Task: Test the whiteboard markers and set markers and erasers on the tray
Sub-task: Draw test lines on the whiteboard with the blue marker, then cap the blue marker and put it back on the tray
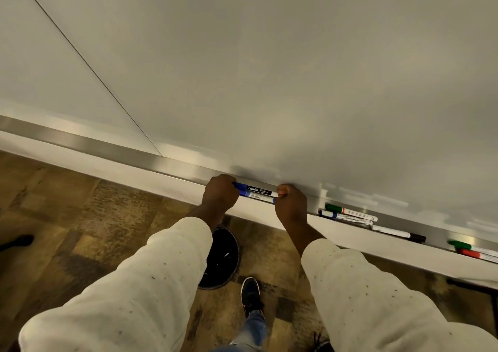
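Blue markers [256,191]: two lie side by side, level, just above the tray [167,164], one bearing a black label that reads "camlin".
Left hand [219,195]: its grip is closed round the blue-capped end of the pair.
Right hand [292,203]: its grip is curled tight on the opposite end, thumb and fingers pinching the barrels.
Sleeves [151,279]: cream knit, speckled with dark flecks, reaching to both wrists.
Tray: brushed metal ledge along the foot of the whiteboard [269,68].
Green marker [350,211]: lying on the tray just right of the right hand, another blue marker [339,216] beside it.
Black marker [398,234]: further right on the tray.
Far pair [471,249]: a green and a red marker at the tray's right end.
Floor [80,216]: mottled brown; a dark bin [222,257] and a shoe [250,295] below.
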### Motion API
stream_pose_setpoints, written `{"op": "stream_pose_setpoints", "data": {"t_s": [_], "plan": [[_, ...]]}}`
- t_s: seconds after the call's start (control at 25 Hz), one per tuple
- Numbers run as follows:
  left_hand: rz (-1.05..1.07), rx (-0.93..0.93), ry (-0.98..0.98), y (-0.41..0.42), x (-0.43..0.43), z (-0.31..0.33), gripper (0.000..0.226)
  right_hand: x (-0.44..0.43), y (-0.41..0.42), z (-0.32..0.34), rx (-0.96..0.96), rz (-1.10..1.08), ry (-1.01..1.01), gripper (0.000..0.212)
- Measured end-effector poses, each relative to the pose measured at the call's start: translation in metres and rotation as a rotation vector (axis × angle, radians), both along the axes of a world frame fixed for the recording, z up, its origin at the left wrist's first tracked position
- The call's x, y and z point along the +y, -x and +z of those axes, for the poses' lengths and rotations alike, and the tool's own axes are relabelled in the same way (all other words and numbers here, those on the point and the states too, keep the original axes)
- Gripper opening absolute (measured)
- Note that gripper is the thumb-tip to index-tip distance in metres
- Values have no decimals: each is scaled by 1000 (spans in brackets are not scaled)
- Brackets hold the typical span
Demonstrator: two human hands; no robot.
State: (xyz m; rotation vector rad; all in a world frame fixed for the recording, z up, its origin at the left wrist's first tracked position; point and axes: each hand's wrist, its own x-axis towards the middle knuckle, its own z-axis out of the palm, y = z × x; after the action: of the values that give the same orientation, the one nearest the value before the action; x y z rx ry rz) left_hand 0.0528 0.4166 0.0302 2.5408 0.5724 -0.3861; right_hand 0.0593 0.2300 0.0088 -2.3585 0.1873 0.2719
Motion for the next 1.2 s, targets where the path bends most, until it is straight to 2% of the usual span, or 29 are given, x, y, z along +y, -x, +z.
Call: {"op": "stream_pose_setpoints", "data": {"t_s": [0.24, 0.4, 0.64, 0.72, 0.84, 1.08, 1.2], "plan": [[-60, 4, 6, 0, -35, 2, 33, -35, 7, 7, 16, -20, -4, 11], [-63, -44, 24, 6, -53, 7, 37, -55, 17, 5, 20, -57, -84, 9], [-246, -224, -31, 16, -100, 17, 36, -100, 37, 14, -19, -63, -160, 33], [-340, -280, -65, 18, -122, 18, 32, -120, 40, 12, -72, -58, -128, 30], [-594, -268, -264, 20, -156, 15, 23, -156, 42, 10, -100, 6, -19, 22], [-677, -159, -257, 20, -206, -2, 35, -211, 42, 4, -57, 183, 241, 30], [-679, -113, -274, 22, -223, -9, 42, -225, 43, 0, -58, 262, 299, 36]]}}
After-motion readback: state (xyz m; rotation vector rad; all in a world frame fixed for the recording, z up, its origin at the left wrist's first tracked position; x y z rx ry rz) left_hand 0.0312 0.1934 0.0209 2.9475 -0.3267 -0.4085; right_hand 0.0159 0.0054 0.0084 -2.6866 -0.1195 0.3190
